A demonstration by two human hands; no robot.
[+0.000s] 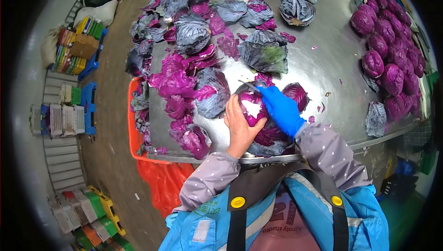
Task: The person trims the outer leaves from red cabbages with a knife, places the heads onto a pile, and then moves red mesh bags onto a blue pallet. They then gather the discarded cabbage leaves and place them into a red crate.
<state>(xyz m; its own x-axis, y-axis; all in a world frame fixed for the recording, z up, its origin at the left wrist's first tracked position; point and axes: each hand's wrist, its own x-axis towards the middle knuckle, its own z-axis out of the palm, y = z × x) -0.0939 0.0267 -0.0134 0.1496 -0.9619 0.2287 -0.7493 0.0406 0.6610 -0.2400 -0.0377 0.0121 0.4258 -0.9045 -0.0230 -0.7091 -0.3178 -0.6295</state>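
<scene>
On the metal table (323, 66), my bare left hand (241, 128) is wrapped around the near-left side of a red cabbage (260, 115) whose pale cut stem end faces up. My right hand (280, 109), in a blue glove, grips a knife (249, 85); its blade points left over the far edge of the cabbage, and its handle is hidden in the fist. Loose purple leaves (272, 135) lie just under and beside the right hand. Close by on the left is a grey-purple outer leaf (212, 92).
Peeled red cabbages (392, 52) are piled along the right side. Loose leaves (177, 73) heap up on the left, above an orange bin (135, 126) at the table's edge. One untrimmed cabbage (296, 9) sits at the back. Stacked crates (67, 119) stand across the floor.
</scene>
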